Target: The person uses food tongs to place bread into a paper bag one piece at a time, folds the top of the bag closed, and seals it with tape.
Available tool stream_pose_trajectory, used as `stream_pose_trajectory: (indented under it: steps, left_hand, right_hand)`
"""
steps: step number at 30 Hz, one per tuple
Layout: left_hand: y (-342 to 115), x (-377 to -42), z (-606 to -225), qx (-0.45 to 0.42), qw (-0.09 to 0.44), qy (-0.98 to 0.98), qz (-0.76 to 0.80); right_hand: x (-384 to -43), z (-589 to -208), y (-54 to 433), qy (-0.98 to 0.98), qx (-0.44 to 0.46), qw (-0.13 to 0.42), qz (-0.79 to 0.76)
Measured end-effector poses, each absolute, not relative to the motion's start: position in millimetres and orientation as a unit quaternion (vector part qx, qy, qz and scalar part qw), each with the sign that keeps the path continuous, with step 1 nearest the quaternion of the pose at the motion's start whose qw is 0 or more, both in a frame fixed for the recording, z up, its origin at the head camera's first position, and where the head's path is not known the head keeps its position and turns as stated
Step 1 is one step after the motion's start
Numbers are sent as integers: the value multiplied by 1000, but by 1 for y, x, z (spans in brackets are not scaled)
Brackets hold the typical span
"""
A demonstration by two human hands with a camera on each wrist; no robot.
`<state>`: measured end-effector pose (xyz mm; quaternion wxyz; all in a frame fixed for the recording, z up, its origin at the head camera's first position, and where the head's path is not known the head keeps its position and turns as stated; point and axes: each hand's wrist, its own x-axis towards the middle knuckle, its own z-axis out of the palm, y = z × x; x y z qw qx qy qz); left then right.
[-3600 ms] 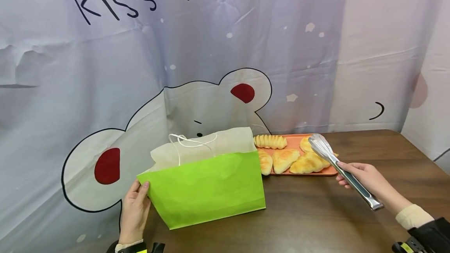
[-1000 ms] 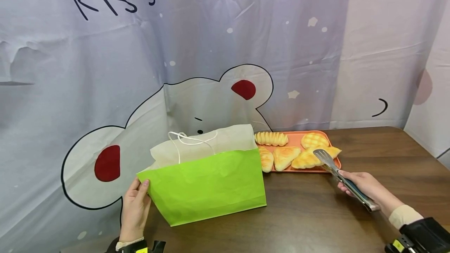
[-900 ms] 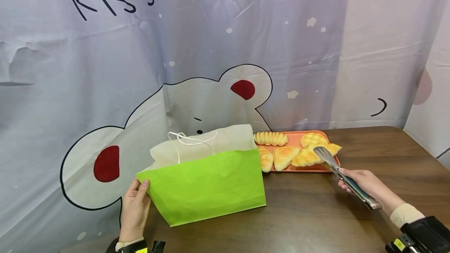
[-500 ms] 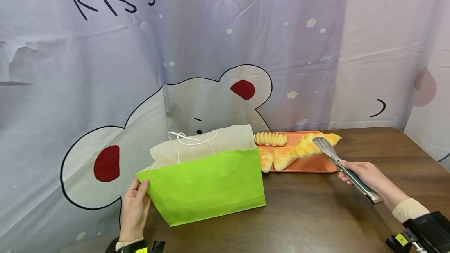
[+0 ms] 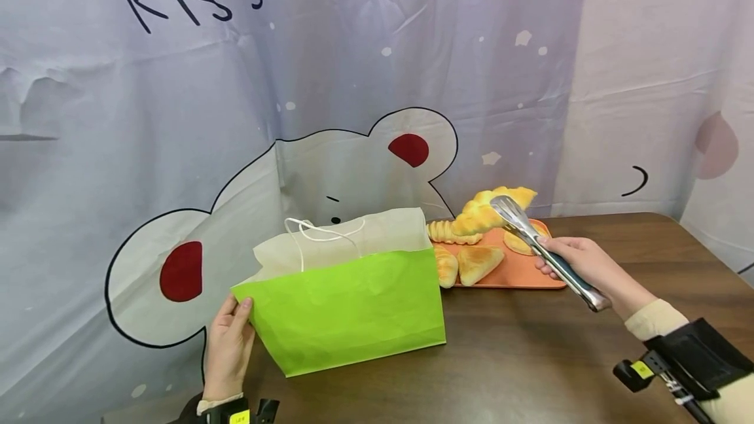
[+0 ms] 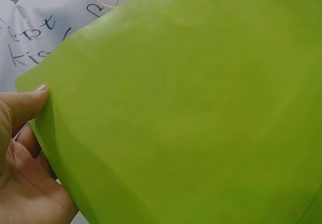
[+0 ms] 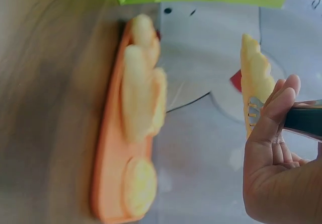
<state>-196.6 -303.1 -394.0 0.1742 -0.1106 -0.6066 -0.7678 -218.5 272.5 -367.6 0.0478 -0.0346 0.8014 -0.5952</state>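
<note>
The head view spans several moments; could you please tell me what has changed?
The tongs in the right hand have taken hold of the long bread and lifted it off the orange tray, up and to the left, toward the green bag. The left hand still pinches the bag's edge; the other breads stay on the tray.

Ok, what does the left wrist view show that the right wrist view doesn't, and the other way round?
Only left wrist: the left hand pinching the green bag at its edge, and a cord handle.
Only right wrist: the right hand holding tongs, the pastry they grip, the orange tray of breads, the wooden table.
Both: the bag and the backdrop.
</note>
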Motion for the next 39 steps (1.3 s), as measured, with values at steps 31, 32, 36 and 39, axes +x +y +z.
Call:
stream_pose_trajectory:
  steps: [31,32,36,39]
  left_hand:
    - [-303,-195,-395,-118,173,-599,-772]
    - [-304,-195,-395,-119,174,-600,-772]
    - [-304,-196,-395,-118,174,-598,-773]
    - [-304,-196,-395,-119,173,-598,-774]
  right_hand:
    - [-212,-302,197,790,-168,-77,-584]
    - [-211,-302,195,792,-176,-84,-578]
    - [-207,-305,186,809,-191,-104,-546]
    - [-205,-307,180,823,-192,-110,-524]
